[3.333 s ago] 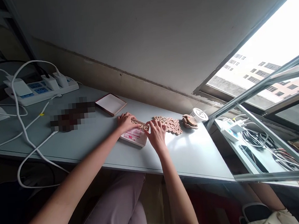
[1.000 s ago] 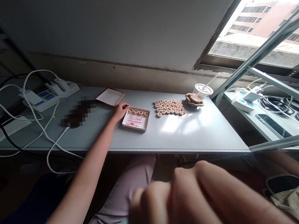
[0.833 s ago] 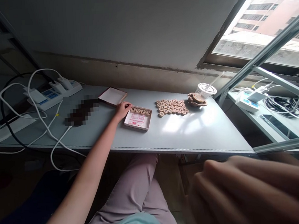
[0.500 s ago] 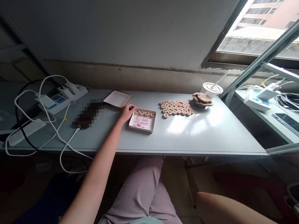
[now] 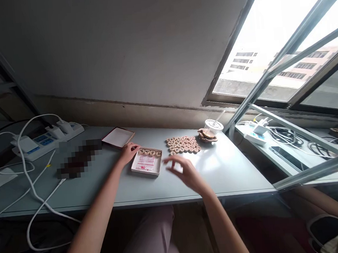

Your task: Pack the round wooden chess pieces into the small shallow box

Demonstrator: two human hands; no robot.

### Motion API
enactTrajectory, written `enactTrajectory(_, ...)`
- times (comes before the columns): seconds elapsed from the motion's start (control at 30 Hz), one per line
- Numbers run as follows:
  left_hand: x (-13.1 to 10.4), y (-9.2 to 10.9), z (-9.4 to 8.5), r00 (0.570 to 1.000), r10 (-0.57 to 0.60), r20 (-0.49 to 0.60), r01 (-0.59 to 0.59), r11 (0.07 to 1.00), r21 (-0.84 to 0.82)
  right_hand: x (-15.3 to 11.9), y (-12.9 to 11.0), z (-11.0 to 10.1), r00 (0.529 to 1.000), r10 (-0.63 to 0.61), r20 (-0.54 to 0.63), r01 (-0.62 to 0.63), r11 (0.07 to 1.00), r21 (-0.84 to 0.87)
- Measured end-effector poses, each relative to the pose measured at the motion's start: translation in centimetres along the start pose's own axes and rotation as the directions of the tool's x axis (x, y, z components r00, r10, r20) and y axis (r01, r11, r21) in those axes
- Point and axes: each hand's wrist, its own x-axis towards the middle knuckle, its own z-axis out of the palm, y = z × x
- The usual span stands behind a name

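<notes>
My left hand [image 5: 128, 153] is at the upper left corner of a shallow open box [image 5: 145, 173], its fingers closed on the rim. Along the box's far side lies a row of several round wooden Chinese chess pieces [image 5: 147, 152]. A clear plastic packet [image 5: 146, 163] with red print covers much of the box's floor. To the right of the box, my right hand [image 5: 185, 171] hovers over the table with fingers apart and nothing visible in them. Beyond it, many more chess pieces [image 5: 183, 144] lie in close rows on the tabletop.
The box lid [image 5: 118, 137] lies behind my left hand. A brown carved dish [image 5: 207, 136] and a lidded cup with a straw [image 5: 214, 125] stand at the back right. Power strips [image 5: 48, 140], white cables [image 5: 29, 180] and a blurred-out dark item [image 5: 79, 159] occupy the left.
My right hand has come into view and is now over the table beside the box. My left hand stays at the box corner. The camera view has shifted, so everything on the table appears lower and further left.
</notes>
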Motion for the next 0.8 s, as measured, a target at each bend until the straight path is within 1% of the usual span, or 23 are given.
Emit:
enactTrajectory(0.03,0.0,0.0,0.0,1.0,-0.008,0.009,0.008,1.0,-0.006,1.0,1.0,0.3,0.999,0.039,-0.034,-0.043,0.991,-0.123)
enactTrajectory(0.07,-0.1,0.1,-0.1,1.0,-0.018,0.025,0.018,1.0,-0.017,1.9,2.1,0.7,0.994,0.087,-0.069,-0.104,0.949,-0.297)
enactTrajectory(0.1,-0.1,0.2,-0.1,0.999,-0.027,0.042,0.029,0.999,-0.03,2.7,3.1,1.2,0.989,0.126,-0.078,-0.147,0.898,-0.416)
enactTrajectory(0.17,-0.2,0.4,-0.2,0.997,-0.051,0.064,0.054,0.998,-0.039,3.7,4.9,2.3,0.983,0.172,-0.071,-0.182,0.823,-0.538)
enactTrajectory(0.2,-0.3,0.5,-0.2,0.995,-0.068,0.068,0.07,0.997,-0.033,4.0,5.5,2.7,0.982,0.178,-0.062,-0.182,0.808,-0.561)
enactTrajectory(0.27,-0.3,0.6,-0.2,0.992,-0.106,0.071,0.108,0.994,-0.019,4.0,6.4,3.3,0.983,0.173,-0.061,-0.177,0.809,-0.561)
enactTrajectory(0.37,-0.3,0.5,-0.2,0.987,-0.139,0.086,0.142,0.989,-0.03,3.7,6.6,3.2,0.981,0.184,-0.065,-0.192,0.857,-0.478)
enactTrajectory(0.47,-0.3,0.6,-0.3,0.987,-0.123,0.104,0.128,0.991,-0.041,4.3,5.7,2.8,0.979,0.203,-0.006,-0.198,0.945,-0.259)
enactTrajectory(0.53,-0.3,0.6,-0.3,0.988,-0.107,0.114,0.112,0.993,-0.038,5.4,4.4,3.3,0.986,0.162,0.032,-0.157,0.981,-0.117)
enactTrajectory(0.57,-0.3,0.7,-0.3,0.988,-0.099,0.115,0.104,0.994,-0.034,6.0,3.6,3.9,0.991,0.126,0.045,-0.122,0.989,-0.082)
enactTrajectory(0.6,-0.3,0.7,-0.3,0.99,-0.094,0.109,0.097,0.995,-0.026,6.7,2.6,4.8,0.995,0.082,0.065,-0.077,0.994,-0.078)
enactTrajectory(0.67,-0.3,0.7,-0.3,0.992,-0.085,0.092,0.085,0.996,-0.004,7.9,0.8,6.9,0.993,0.016,0.119,0.001,0.99,-0.14)
enactTrajectory(0.73,-0.3,0.7,-0.3,0.993,-0.077,0.087,0.076,0.997,0.017,8.8,-0.7,9.0,0.991,-0.002,0.137,0.035,0.97,-0.239)
enactTrajectory(0.8,-0.3,0.6,-0.3,0.992,-0.073,0.102,0.07,0.997,0.033,9.2,-1.5,10.5,0.992,-0.007,0.123,0.046,0.947,-0.318)
